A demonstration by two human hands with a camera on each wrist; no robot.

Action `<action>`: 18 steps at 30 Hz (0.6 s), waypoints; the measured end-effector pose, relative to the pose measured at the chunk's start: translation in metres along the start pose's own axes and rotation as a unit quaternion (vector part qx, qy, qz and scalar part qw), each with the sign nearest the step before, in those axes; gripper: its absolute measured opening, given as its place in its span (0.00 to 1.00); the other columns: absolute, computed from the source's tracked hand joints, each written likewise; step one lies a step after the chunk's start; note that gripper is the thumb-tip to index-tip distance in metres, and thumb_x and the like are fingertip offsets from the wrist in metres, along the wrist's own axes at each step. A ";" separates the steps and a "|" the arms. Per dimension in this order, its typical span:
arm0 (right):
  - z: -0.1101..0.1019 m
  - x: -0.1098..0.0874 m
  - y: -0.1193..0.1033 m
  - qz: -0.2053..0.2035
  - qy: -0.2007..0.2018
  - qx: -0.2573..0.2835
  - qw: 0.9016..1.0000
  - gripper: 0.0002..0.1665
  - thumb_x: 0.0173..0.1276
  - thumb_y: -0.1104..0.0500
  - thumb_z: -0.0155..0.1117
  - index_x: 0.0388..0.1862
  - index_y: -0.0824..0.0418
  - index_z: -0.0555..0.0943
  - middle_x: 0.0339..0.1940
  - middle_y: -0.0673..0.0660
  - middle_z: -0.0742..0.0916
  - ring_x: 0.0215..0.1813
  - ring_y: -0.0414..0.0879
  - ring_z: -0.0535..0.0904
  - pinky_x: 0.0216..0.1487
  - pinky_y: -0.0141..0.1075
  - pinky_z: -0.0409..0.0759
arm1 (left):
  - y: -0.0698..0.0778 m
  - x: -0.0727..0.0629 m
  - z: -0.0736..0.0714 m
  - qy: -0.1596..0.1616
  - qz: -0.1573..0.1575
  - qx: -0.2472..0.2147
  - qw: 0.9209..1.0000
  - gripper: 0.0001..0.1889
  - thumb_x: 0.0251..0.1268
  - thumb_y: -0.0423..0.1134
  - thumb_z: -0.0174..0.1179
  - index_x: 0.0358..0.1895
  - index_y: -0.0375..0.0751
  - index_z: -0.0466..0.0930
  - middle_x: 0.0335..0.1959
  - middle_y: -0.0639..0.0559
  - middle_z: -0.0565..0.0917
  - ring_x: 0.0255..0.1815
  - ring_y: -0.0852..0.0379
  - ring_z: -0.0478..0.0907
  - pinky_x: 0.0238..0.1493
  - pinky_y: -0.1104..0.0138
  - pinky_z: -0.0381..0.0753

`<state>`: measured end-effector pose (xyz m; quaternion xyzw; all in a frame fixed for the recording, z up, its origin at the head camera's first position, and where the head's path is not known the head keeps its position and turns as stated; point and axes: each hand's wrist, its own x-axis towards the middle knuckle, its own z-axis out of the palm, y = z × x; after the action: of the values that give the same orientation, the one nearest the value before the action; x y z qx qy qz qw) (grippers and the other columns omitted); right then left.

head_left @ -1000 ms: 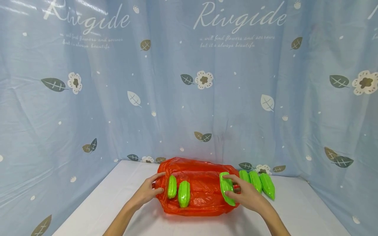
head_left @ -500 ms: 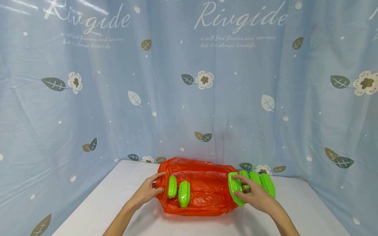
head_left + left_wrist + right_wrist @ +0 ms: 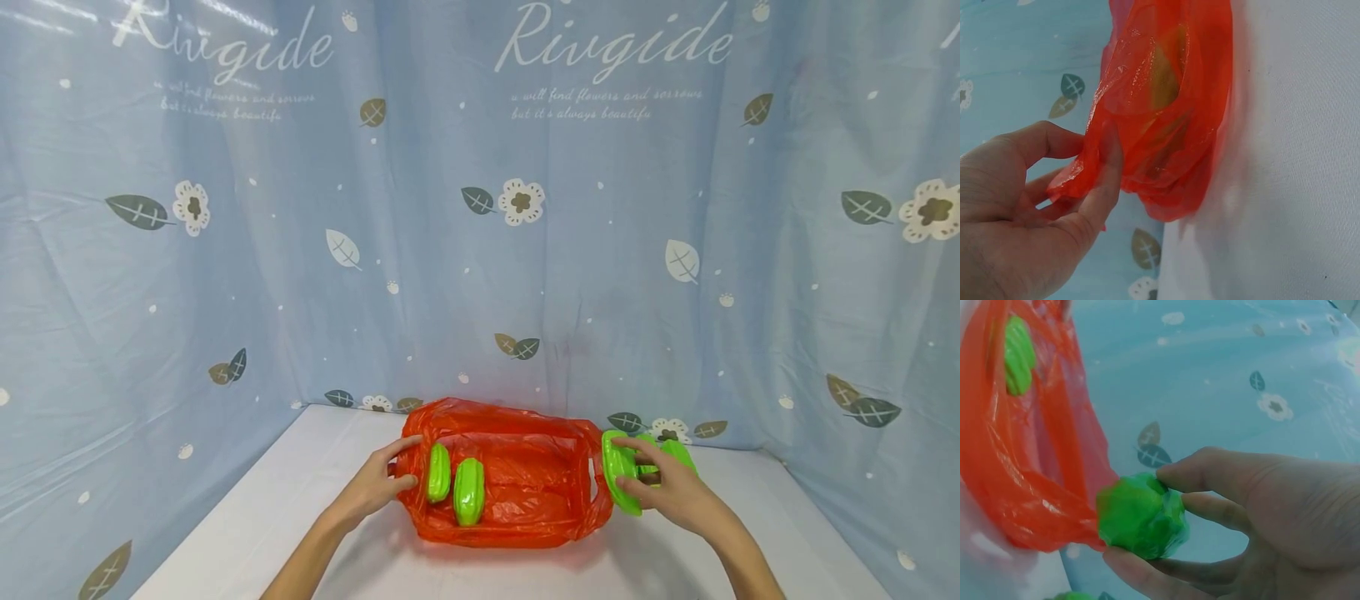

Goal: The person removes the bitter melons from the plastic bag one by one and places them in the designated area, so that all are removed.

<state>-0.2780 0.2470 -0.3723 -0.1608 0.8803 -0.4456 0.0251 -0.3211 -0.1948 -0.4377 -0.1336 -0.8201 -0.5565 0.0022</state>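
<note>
A red plastic bag (image 3: 525, 533) lies with its mouth spread open. Inside its left part, two long, glossy green ridged fruits (image 3: 469, 492) lie side by side. At the bag's left end my left hand (image 3: 375, 483) pinches the rim between thumb and fingers; the left wrist view shows the thin red film (image 3: 1094, 159) between them. Just past the bag's right end, my right hand (image 3: 671, 492) holds another green ridged fruit (image 3: 621, 471) by the fingertips. In the right wrist view this fruit (image 3: 1141, 515) appears nearly end-on, close against the bag's edge.
More green ridged fruits (image 3: 678, 457) lie on the white tabletop (image 3: 765, 517) behind my right hand, partly hidden by it. A blue printed curtain (image 3: 480, 250) hangs around the back and sides of the table.
My right hand has moved rightward with the green ridged fruit, from over the bag's right part to beyond its end. The left hand stays at the rim.
</note>
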 end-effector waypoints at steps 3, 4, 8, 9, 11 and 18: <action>-0.003 0.001 0.005 0.016 -0.003 0.002 1.000 0.38 0.64 0.56 0.68 0.71 0.60 0.66 0.54 0.69 0.79 0.48 0.55 0.84 0.35 0.40 0.87 | 0.000 0.000 0.001 0.000 -0.002 -0.002 1.000 0.33 0.61 0.29 0.59 0.72 0.42 0.65 0.66 0.37 0.72 0.52 0.48 0.78 0.47 0.59 0.86; -0.004 0.001 0.007 0.019 -0.004 0.002 1.000 0.38 0.64 0.56 0.68 0.71 0.60 0.66 0.55 0.69 0.79 0.48 0.55 0.84 0.35 0.40 0.87 | 0.000 0.001 0.001 0.000 -0.003 -0.003 1.000 0.33 0.61 0.29 0.59 0.72 0.42 0.65 0.66 0.37 0.72 0.52 0.48 0.78 0.47 0.59 0.86; -0.006 0.001 0.013 0.030 -0.003 0.004 1.000 0.38 0.63 0.56 0.69 0.70 0.62 0.67 0.57 0.72 0.78 0.48 0.55 0.83 0.36 0.41 0.87 | 0.001 0.001 0.001 -0.001 -0.005 0.003 1.000 0.33 0.61 0.29 0.59 0.72 0.43 0.65 0.66 0.38 0.72 0.51 0.49 0.78 0.46 0.62 0.85; -0.006 0.001 0.014 0.030 -0.004 0.004 1.000 0.38 0.64 0.56 0.69 0.70 0.62 0.66 0.57 0.72 0.78 0.49 0.55 0.83 0.36 0.42 0.87 | 0.001 0.001 0.001 -0.001 -0.005 0.007 1.000 0.33 0.61 0.29 0.59 0.72 0.43 0.65 0.66 0.38 0.72 0.51 0.49 0.78 0.46 0.63 0.85; -0.007 0.001 0.015 0.034 -0.005 0.005 0.999 0.39 0.63 0.56 0.69 0.70 0.62 0.66 0.58 0.73 0.77 0.49 0.56 0.83 0.36 0.42 0.87 | 0.002 0.000 0.001 0.000 -0.007 0.011 1.000 0.33 0.61 0.29 0.59 0.72 0.44 0.66 0.67 0.39 0.72 0.51 0.50 0.78 0.45 0.65 0.84; -0.012 0.000 0.021 0.048 -0.006 -0.005 0.999 0.39 0.64 0.54 0.69 0.71 0.61 0.67 0.60 0.76 0.76 0.51 0.59 0.83 0.37 0.44 0.87 | 0.001 0.000 0.002 0.001 -0.013 0.004 1.000 0.33 0.60 0.29 0.59 0.72 0.42 0.66 0.66 0.37 0.72 0.51 0.48 0.79 0.45 0.61 0.86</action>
<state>-0.2859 0.2678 -0.3817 -0.1211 0.8892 -0.4381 0.0512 -0.3203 -0.1928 -0.4374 -0.1224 -0.8238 -0.5536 -0.0039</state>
